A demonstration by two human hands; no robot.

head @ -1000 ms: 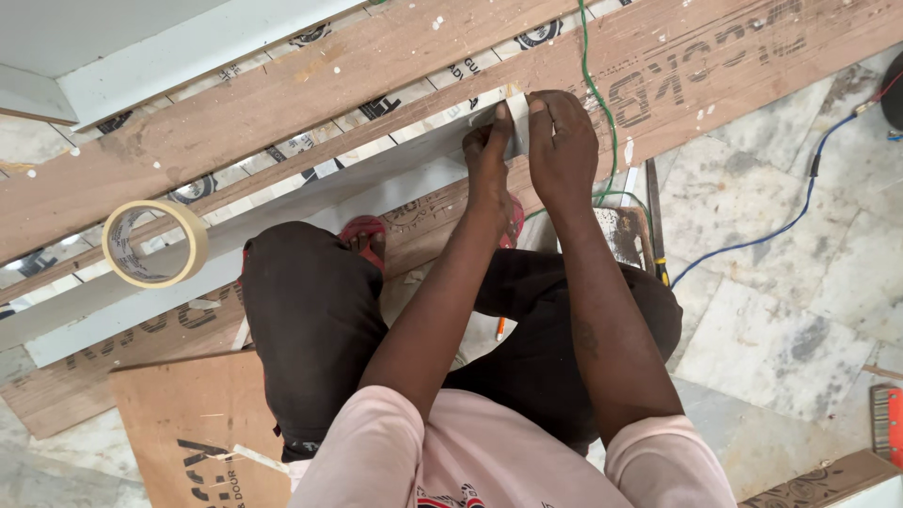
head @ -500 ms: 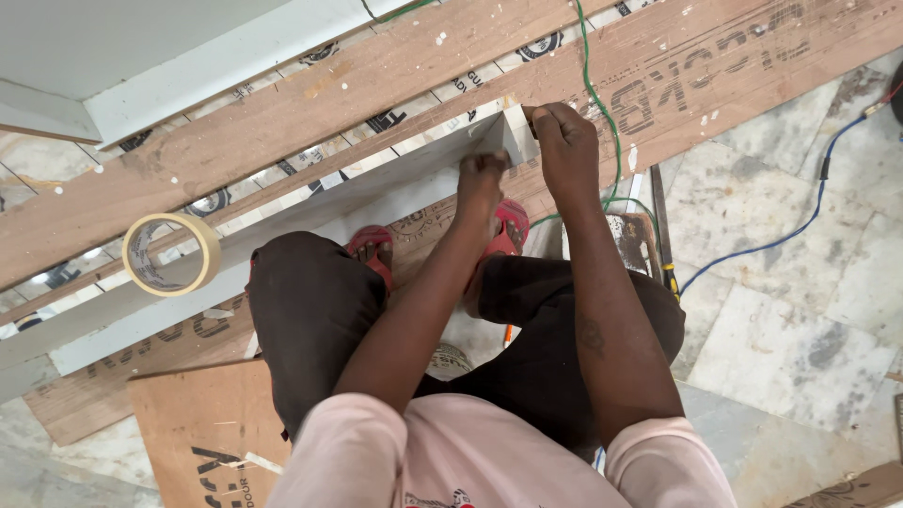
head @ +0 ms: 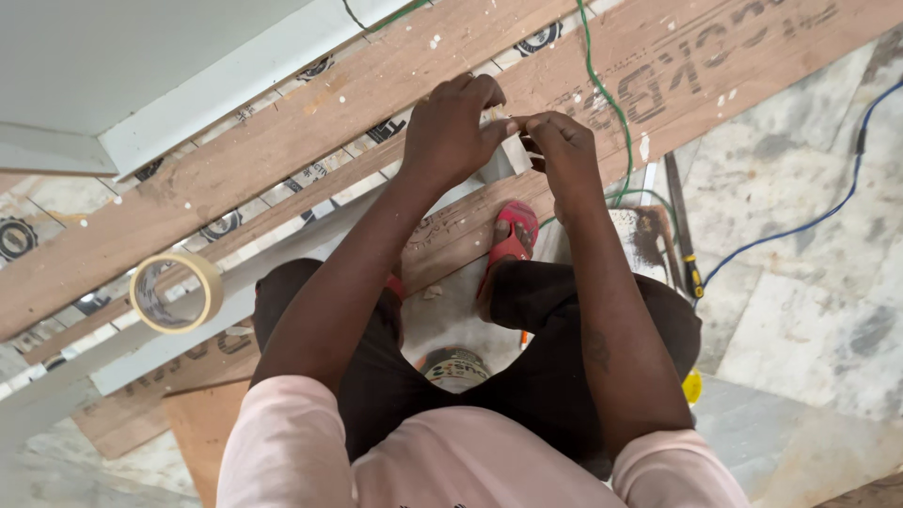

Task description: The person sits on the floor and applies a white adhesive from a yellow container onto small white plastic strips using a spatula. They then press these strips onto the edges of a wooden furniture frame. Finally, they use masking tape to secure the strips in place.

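Both the left hand and right hand pinch the end of a long white flat strip; next, steady fingertip pressure seems needed.

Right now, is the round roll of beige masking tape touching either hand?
Apart. The head view shows the tape roll lying on the boards, well clear of both hands.

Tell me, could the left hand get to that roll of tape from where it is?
Probably yes: the roll of masking tape lies uncovered on the left, nothing between, but the left hand is busy at the white strip's end.
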